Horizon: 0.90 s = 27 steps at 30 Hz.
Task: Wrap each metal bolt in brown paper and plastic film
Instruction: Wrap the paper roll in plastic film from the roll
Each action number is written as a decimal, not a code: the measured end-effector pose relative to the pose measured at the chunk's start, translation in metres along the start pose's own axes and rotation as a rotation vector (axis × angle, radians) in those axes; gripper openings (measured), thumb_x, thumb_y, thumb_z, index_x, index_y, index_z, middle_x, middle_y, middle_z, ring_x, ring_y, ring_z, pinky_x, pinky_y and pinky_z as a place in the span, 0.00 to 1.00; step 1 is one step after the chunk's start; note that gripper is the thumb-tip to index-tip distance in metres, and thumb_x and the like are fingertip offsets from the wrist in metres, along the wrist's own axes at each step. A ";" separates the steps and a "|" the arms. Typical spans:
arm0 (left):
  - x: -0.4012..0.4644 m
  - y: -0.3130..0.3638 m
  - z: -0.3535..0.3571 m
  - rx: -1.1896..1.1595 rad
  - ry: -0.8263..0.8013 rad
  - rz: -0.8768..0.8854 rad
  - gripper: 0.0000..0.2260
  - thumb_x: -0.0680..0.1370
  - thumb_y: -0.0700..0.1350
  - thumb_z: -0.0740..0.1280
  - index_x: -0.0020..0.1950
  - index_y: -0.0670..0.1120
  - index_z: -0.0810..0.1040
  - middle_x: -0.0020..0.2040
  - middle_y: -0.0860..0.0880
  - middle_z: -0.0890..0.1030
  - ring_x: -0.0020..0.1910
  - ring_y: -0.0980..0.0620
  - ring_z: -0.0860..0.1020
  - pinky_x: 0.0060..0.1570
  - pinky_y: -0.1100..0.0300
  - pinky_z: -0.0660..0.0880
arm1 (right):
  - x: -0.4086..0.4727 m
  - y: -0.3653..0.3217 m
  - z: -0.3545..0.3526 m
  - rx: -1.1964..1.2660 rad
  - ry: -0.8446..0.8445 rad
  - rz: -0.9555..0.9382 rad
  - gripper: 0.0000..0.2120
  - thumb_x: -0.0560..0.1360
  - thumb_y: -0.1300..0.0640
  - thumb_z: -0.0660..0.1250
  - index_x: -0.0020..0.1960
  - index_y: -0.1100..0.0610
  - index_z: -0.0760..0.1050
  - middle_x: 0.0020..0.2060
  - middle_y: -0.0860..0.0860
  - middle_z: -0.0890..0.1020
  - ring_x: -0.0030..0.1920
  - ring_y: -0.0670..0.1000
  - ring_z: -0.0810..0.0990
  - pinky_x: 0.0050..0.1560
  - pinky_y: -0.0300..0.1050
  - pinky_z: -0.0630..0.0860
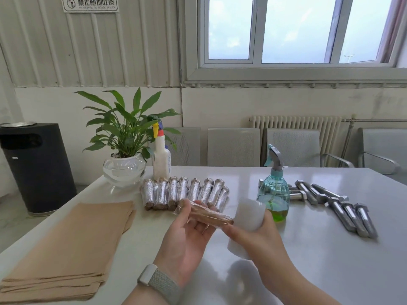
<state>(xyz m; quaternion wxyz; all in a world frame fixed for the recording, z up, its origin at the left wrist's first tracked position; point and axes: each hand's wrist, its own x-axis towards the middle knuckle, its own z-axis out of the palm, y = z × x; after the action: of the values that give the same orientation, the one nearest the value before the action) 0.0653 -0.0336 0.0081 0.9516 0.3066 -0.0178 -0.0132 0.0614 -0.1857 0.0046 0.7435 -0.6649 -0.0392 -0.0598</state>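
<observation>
My left hand holds a bolt wrapped in brown paper above the white table, thumb on top and fingers beneath it. Thin clear film covers part of the wrap. My right hand grips a white roll of plastic film just right of the bolt's end. A row of several finished, film-wrapped bolts lies behind my hands. Several bare metal bolts lie at the right. A stack of brown paper sheets lies at the left.
A green spray bottle stands just behind my right hand. A white spray bottle and a potted plant in a glass bowl stand at the back left. Grey chairs line the far table edge; a black bin stands on the floor, left.
</observation>
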 end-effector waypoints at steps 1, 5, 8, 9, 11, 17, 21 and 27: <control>-0.001 -0.001 0.000 0.005 -0.020 -0.004 0.14 0.76 0.50 0.66 0.42 0.41 0.85 0.48 0.39 0.83 0.50 0.42 0.83 0.45 0.52 0.81 | 0.001 -0.003 -0.002 0.062 -0.029 0.053 0.31 0.55 0.56 0.79 0.56 0.51 0.74 0.40 0.49 0.84 0.38 0.45 0.83 0.35 0.41 0.77; -0.002 -0.006 0.002 0.156 -0.033 0.054 0.09 0.76 0.49 0.65 0.46 0.45 0.81 0.58 0.38 0.82 0.56 0.41 0.81 0.49 0.51 0.80 | -0.004 -0.013 -0.006 0.254 -0.158 0.345 0.22 0.63 0.66 0.76 0.56 0.62 0.76 0.34 0.55 0.81 0.32 0.51 0.78 0.30 0.43 0.74; -0.003 -0.007 0.003 0.290 -0.015 0.190 0.11 0.74 0.51 0.66 0.48 0.45 0.77 0.48 0.40 0.84 0.49 0.41 0.82 0.44 0.52 0.80 | -0.007 -0.019 -0.012 0.299 -0.254 0.509 0.18 0.66 0.65 0.73 0.54 0.63 0.76 0.32 0.56 0.77 0.30 0.53 0.75 0.28 0.42 0.72; -0.003 -0.006 0.004 0.308 -0.024 0.239 0.12 0.74 0.52 0.66 0.51 0.44 0.75 0.43 0.41 0.83 0.45 0.42 0.82 0.42 0.53 0.80 | -0.008 -0.021 -0.014 0.316 -0.300 0.549 0.18 0.65 0.63 0.73 0.53 0.63 0.75 0.32 0.56 0.77 0.31 0.54 0.75 0.29 0.43 0.72; -0.005 -0.002 0.005 0.361 -0.045 0.332 0.13 0.73 0.53 0.67 0.51 0.46 0.74 0.35 0.43 0.79 0.39 0.45 0.81 0.38 0.55 0.79 | -0.009 -0.023 -0.016 0.352 -0.389 0.644 0.20 0.63 0.57 0.71 0.52 0.63 0.74 0.35 0.57 0.77 0.34 0.56 0.75 0.34 0.45 0.72; -0.006 -0.004 0.006 0.593 -0.014 0.483 0.17 0.76 0.61 0.63 0.49 0.47 0.70 0.27 0.47 0.68 0.25 0.48 0.69 0.28 0.60 0.69 | -0.016 -0.013 -0.007 0.189 -0.391 0.594 0.22 0.66 0.59 0.75 0.57 0.64 0.73 0.34 0.59 0.79 0.34 0.59 0.80 0.40 0.50 0.78; -0.007 -0.003 0.005 0.646 -0.011 0.470 0.26 0.73 0.66 0.56 0.52 0.42 0.70 0.24 0.48 0.65 0.21 0.50 0.64 0.22 0.62 0.66 | -0.018 -0.015 -0.006 0.093 -0.418 0.505 0.24 0.63 0.60 0.77 0.54 0.63 0.72 0.36 0.58 0.78 0.36 0.62 0.81 0.38 0.51 0.80; -0.006 -0.008 -0.001 0.842 -0.006 0.280 0.34 0.70 0.73 0.51 0.50 0.42 0.72 0.23 0.47 0.69 0.20 0.49 0.69 0.24 0.57 0.73 | -0.017 -0.016 -0.009 0.014 -0.364 0.451 0.30 0.65 0.42 0.77 0.57 0.61 0.74 0.36 0.56 0.82 0.32 0.52 0.81 0.34 0.44 0.77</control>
<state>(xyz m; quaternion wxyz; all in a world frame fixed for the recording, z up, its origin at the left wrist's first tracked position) 0.0597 -0.0394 0.0030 0.7363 0.6621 -0.0656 0.1233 0.0425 -0.1961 0.0173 0.7235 -0.6514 -0.0235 0.2275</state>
